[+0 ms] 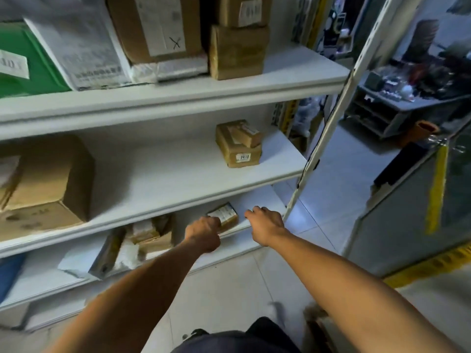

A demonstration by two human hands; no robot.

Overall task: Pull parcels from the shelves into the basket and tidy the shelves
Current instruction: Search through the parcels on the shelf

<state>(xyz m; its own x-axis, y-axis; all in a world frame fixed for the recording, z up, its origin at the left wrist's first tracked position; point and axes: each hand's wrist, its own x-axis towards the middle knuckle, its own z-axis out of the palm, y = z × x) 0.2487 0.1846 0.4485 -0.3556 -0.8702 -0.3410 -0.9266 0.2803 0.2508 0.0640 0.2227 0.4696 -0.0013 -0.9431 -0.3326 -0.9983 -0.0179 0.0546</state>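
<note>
Small brown cardboard parcel [224, 217] with a white label on top, pretty blurry, sitting near the front edge of the lower shelf [257, 200]. Left hand [204, 231] is curled tight against its near-left corner, looks like it's gripping it. Right hand [263, 222] sits just right of the parcel, fingers bent loosely on the shelf, holding nothing.

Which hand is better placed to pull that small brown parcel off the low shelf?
Left. The left hand is already curled against the small brown parcel on the low shelf; the right hand sits beside it, off the parcel.
</note>
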